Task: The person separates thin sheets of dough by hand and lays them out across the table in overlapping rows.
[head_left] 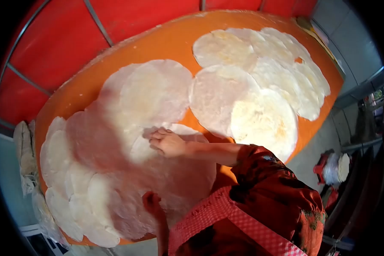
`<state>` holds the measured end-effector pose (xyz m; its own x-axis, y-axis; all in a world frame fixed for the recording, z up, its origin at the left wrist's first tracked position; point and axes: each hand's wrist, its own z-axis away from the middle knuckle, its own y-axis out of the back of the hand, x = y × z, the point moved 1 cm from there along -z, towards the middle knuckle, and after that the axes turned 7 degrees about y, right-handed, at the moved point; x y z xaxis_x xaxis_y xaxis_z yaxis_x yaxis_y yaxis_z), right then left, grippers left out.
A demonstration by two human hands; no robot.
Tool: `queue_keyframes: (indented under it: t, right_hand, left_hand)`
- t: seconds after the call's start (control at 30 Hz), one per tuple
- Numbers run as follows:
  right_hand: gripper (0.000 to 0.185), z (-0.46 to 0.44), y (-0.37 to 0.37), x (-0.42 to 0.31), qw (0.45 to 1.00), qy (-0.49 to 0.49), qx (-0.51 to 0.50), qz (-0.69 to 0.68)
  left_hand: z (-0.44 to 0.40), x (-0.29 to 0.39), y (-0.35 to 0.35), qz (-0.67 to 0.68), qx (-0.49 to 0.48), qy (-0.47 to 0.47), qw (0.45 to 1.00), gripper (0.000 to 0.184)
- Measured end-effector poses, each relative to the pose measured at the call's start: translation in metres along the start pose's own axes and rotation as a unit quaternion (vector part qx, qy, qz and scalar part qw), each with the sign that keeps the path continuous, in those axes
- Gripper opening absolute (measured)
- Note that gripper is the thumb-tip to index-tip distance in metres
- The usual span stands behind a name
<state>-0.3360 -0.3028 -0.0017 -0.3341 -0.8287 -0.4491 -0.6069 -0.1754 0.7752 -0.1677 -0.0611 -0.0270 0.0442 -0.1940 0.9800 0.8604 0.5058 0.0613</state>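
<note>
My right hand (pixel 168 143) lies palm down on a thin round flatbread sheet (pixel 192 133), its fingers stretched out and slightly bent. In shadow, nearer my body, my left hand (pixel 151 202) is over the lower part of the overlapping sheets, its fingers partly curled and apart; no held thing shows in it. Under both hands spreads a large pale flatbread (pixel 187 179), partly shaded. Beyond my right hand another round flatbread (pixel 155 87) overlaps its neighbours.
An orange cloth (pixel 158 42) covers the table. Overlapping flatbreads (pixel 281 77) lie at the far right, and a brightly lit one (pixel 264 121) is beside my right arm. More sheets (pixel 79 183) overlap at the left edge. A red panelled wall (pixel 59 47) borders the far side.
</note>
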Motion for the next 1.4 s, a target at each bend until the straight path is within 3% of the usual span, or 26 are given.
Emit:
queue_keyframes:
  t: [0.1, 0.17, 0.23, 0.43, 0.5, 0.57, 0.63, 0.7, 0.73, 0.77, 0.87, 0.93, 1.0, 1.1, 1.2, 1.23, 1.33, 1.4]
  right_hand:
    - [0.027, 0.067, 0.047, 0.005, 0.994, -0.032, 0.100, 0.028]
    - [0.032, 0.125, 0.065, 0.031, 0.981, -0.159, 0.100, 0.059]
    - [0.044, 0.162, 0.105, 0.027, 0.950, -0.238, 0.076, 0.190]
    - [0.036, 0.201, 0.108, 0.027, 0.942, -0.203, 0.021, 0.267]
    - [0.029, 0.198, 0.109, 0.028, 0.935, -0.205, 0.011, 0.288]
    - [0.027, 0.194, 0.111, 0.030, 0.926, -0.233, -0.028, 0.296]
    - [0.025, 0.193, 0.113, 0.050, 0.939, -0.232, 0.006, 0.253]
    - [0.027, 0.182, 0.141, 0.060, 0.938, -0.303, 0.033, 0.165]
    - [0.023, 0.175, 0.155, 0.081, 0.905, -0.406, 0.049, 0.118]
    - [0.022, 0.169, 0.186, 0.099, 0.903, -0.409, 0.056, 0.116]
    - [0.025, 0.140, 0.271, 0.131, 0.900, -0.369, 0.080, 0.217]
    - [0.024, 0.102, 0.318, 0.111, 0.905, -0.285, 0.127, 0.290]
    - [0.025, 0.070, 0.352, 0.065, 0.903, -0.220, 0.099, 0.356]
    - [0.025, 0.044, 0.352, 0.008, 0.922, -0.146, 0.095, 0.347]
    - [0.024, 0.053, 0.311, 0.008, 0.937, -0.031, 0.048, 0.346]
    - [0.022, 0.065, 0.296, 0.007, 0.946, 0.072, 0.099, 0.301]
    - [0.035, 0.125, 0.221, 0.047, 0.919, 0.052, 0.000, 0.390]
    - [0.046, 0.176, 0.189, 0.043, 0.906, -0.084, -0.032, 0.413]
  left_hand:
    - [0.029, 0.005, 0.022, -0.046, 0.050, 0.053, 0.996, 0.013]
    - [0.044, 0.006, 0.029, -0.069, 0.062, 0.074, 0.993, 0.012]
    - [0.049, 0.000, 0.025, -0.073, 0.063, 0.080, 0.992, 0.011]
    - [0.051, 0.009, -0.023, -0.043, -0.081, 0.036, 0.995, 0.012]
    - [0.064, 0.026, -0.033, -0.063, -0.088, -0.001, 0.994, 0.012]
    - [0.077, 0.036, -0.032, -0.080, -0.095, -0.025, 0.992, 0.012]
    - [0.089, 0.026, -0.015, -0.091, -0.071, -0.012, 0.993, 0.011]
    - [0.105, 0.022, 0.003, -0.101, -0.034, 0.001, 0.994, 0.010]
    - [0.115, 0.023, 0.010, -0.106, -0.014, 0.006, 0.994, 0.010]
    - [0.125, 0.022, 0.017, -0.110, 0.005, 0.012, 0.994, 0.010]
    - [0.148, 0.003, 0.040, -0.074, 0.048, 0.034, 0.995, 0.009]
    - [0.157, 0.002, 0.044, -0.033, 0.071, 0.050, 0.996, 0.009]
    - [0.160, -0.002, 0.043, -0.021, 0.068, 0.037, 0.997, 0.008]
    - [0.162, 0.002, 0.034, -0.018, 0.065, 0.024, 0.997, 0.008]
    - [0.164, 0.008, 0.027, -0.034, 0.074, 0.015, 0.997, 0.007]
    - [0.167, 0.011, 0.025, -0.043, 0.079, 0.015, 0.996, 0.006]
    - [0.173, 0.011, 0.029, -0.054, 0.086, 0.052, 0.993, 0.008]
    - [0.173, -0.018, 0.048, -0.021, 0.067, 0.056, 0.996, 0.010]
